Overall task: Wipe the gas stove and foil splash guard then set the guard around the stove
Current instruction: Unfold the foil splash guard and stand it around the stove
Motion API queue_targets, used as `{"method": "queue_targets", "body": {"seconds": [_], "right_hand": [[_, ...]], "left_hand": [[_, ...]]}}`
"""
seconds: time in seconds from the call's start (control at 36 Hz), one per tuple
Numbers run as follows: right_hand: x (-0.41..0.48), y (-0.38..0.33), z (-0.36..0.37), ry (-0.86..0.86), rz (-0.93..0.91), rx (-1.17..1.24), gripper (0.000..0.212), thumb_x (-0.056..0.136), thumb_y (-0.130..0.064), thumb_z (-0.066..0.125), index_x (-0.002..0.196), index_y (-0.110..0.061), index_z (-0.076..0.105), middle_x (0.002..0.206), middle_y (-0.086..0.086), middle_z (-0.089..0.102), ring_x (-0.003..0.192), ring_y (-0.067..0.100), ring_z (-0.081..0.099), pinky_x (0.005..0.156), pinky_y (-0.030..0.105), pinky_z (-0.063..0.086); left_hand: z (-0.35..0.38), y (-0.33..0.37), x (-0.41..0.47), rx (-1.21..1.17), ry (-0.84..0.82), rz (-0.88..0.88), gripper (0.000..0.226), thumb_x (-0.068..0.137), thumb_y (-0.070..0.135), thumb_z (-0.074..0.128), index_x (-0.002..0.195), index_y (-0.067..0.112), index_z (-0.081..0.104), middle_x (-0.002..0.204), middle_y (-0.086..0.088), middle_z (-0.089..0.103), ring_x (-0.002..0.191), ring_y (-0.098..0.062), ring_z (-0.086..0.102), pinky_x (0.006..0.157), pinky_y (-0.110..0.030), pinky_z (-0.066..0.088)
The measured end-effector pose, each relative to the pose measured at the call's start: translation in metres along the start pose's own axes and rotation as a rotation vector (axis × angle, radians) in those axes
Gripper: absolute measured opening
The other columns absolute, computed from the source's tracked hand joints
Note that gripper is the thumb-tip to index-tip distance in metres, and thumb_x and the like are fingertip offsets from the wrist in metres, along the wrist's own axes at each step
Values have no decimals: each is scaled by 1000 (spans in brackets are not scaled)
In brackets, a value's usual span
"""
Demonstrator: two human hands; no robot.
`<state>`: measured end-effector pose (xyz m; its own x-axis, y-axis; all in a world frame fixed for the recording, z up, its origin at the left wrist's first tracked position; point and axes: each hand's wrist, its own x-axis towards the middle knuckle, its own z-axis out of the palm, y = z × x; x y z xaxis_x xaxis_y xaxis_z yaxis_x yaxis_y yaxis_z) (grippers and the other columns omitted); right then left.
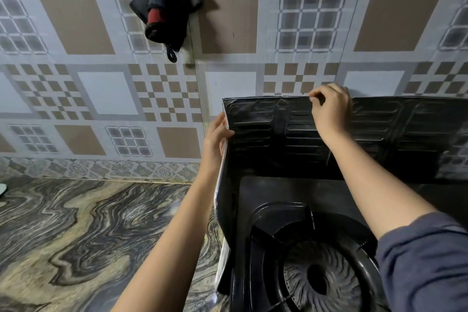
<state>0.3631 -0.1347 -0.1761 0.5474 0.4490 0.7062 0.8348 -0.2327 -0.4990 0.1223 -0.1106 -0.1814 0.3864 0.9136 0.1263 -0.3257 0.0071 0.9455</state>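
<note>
Hands: left hand (215, 138), right hand (330, 106) grip splash guard (266, 129) behind stove (316, 273).

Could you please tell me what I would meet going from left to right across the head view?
Hanging black cloth → left hand gripping the splash guard at its corner fold → right hand pinching its top edge → blue sleeve.

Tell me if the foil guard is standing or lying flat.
Standing: the foil splash guard rises behind and left of the gas stove, left hand at its corner, right hand pinching its top edge.
</note>
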Motion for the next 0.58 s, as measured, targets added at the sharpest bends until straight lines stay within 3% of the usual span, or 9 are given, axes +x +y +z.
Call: {"method": "queue_targets", "body": {"seconds": [0.03, 0.08, 0.17, 0.25, 0.36, 0.42, 0.47, 0.53, 0.58], "right_hand": [[0, -1, 1, -1, 0, 15, 8, 83, -7, 62, 87, -10, 69, 99, 8, 67, 99, 28, 53, 77, 31, 38], [1, -3, 4, -3, -5, 24, 8, 83, -7, 63, 87, -10, 70, 98, 9, 67, 99, 28, 53, 76, 29, 37], [1, -6, 7, -6, -2, 15, 8, 83, -9, 64, 87, -12, 70, 98, 8, 66, 99, 28, 52, 75, 28, 36], [1, -7, 8, -4, 13, 20, 8, 83, -9, 64, 86, -13, 70, 99, 7, 65, 100, 27, 52, 74, 27, 36], [2, -3, 4, 14, 57, 43, 8, 83, -7, 63, 84, -12, 70, 100, 7, 63, 101, 27, 51, 73, 26, 35], [3, 0, 2, 22, 67, 44, 8, 83, -6, 63, 83, -12, 69, 99, 7, 63, 101, 27, 51, 72, 26, 35], [4, 3, 1, 26, 71, 38, 8, 83, -7, 63, 83, -12, 69, 99, 6, 63, 101, 27, 51, 72, 26, 35], [4, 5, 1, 34, 71, 32, 7, 83, -7, 64, 83, -12, 69, 99, 6, 64, 100, 28, 51, 71, 26, 36], [3, 6, 1, 45, 65, 33, 7, 83, -7, 64, 84, -11, 69, 98, 7, 64, 100, 28, 51, 72, 27, 36]], "left_hand": [[-3, -1, 1, -35, -14, 4, 80, 60, 4, 58, 132, -19, 33, 130, 1, 52, 117, -5, 56, 90, -10, 44], [-10, 1, -2, -58, -38, -25, 97, 47, 21, 61, 139, 2, 37, 144, -3, 44, 134, -18, 41, 114, -34, 28], [-14, -1, 3, -58, -30, -69, 96, 44, 28, 59, 138, 15, 43, 146, -6, 42, 138, -27, 35, 117, -49, 18], [-11, 3, 0, -66, 23, -54, 96, 43, 25, 56, 136, 10, 45, 138, -5, 52, 132, -23, 42, 113, -40, 28], [-9, 1, 1, -68, -49, -21, 83, 54, 19, 50, 135, 0, 43, 116, 6, 60, 119, -16, 49, 88, -25, 41], [-8, -1, 2, -74, -77, -14, 83, 53, 21, 54, 133, 2, 46, 118, 3, 59, 119, -15, 50, 85, -23, 44], [-9, -4, 3, -2, -68, 48, 63, 65, 11, 55, 126, -3, 51, 115, -3, 62, 107, -8, 59, 76, -13, 48], [-9, -9, 3, 95, -44, 150, 38, 81, -8, 50, 109, 15, 62, 121, -24, 56, 110, -22, 58, 69, -3, 46], [-9, -10, 6, 152, -52, 186, 52, 90, -9, 39, 99, 37, 62, 118, -26, 56, 109, -31, 56, 69, -5, 48]]}}
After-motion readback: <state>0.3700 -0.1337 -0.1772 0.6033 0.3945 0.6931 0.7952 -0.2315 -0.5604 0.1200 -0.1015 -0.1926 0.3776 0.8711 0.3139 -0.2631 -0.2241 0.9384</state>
